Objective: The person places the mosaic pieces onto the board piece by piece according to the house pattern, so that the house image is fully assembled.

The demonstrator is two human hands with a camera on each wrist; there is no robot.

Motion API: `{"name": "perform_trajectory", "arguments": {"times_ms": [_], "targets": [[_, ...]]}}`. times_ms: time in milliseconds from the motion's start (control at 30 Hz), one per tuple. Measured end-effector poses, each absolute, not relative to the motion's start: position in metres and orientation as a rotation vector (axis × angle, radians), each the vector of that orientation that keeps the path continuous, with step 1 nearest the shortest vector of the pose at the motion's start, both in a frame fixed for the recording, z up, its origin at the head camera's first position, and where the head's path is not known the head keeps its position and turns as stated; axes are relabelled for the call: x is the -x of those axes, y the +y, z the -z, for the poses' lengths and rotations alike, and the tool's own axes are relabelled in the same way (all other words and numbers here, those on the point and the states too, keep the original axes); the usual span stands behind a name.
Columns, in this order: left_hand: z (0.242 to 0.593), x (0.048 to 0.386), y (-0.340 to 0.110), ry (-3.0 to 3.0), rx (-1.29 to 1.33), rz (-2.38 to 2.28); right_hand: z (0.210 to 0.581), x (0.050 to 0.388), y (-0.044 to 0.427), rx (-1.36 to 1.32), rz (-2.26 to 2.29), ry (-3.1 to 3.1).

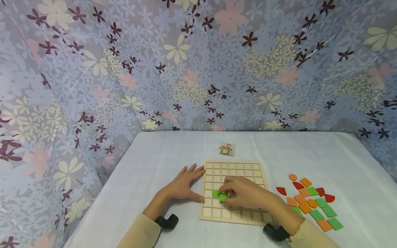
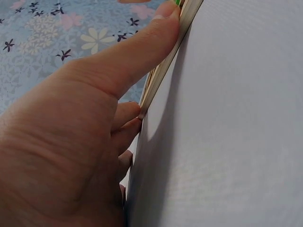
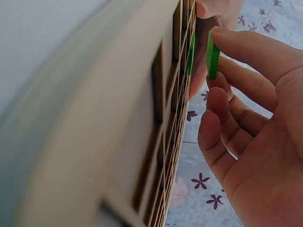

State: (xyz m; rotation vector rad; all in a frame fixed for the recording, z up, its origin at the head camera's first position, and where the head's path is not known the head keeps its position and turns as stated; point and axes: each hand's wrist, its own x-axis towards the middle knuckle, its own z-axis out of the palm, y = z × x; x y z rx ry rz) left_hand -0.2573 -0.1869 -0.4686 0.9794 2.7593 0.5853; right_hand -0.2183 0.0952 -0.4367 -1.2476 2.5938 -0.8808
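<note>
From where I stand, the right hand [image 1: 245, 193] has the green tile [image 1: 223, 197] pinched by its edges, thumb on the near side and a fingertip opposite; the other fingers are bent and hold nothing. The tile hangs just above the board [image 1: 214, 213], not touching it; the right-wrist view shows a gap under it, its flat face turned nearly level with the grid. What matters most is how it stands to the laid tile [image 1: 215, 193], also green, in the second column from the left; the held one sits just to the right of that and a touch nearer the person, and looks square, so I see no long axis to turn.

The left hand [image 1: 181, 186] is spread, thumb well apart from the fingers, tips against the board's left edge; the right hand is plainly the nearer to the tile, since it holds it.

Right of the board lie loose pieces [image 1: 316, 215], orange, green and red; beyond its far edge is a small card [image 1: 227, 149] with a coloured pattern.
</note>
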Motion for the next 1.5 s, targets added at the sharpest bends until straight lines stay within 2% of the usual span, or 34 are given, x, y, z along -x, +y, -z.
{"name": "perform_trajectory", "arguments": {"times_ms": [433, 1500], "targets": [[0.464, 0.258, -0.191, 2.757, -1.002, -0.590, 0.437, 0.221, 0.075, 1.291, 0.795, 2.569], [0.469, 0.257, -0.187, 2.759, -0.993, -0.566, 0.442, 0.215, 0.073, 1.230, 0.783, 2.564]]}}
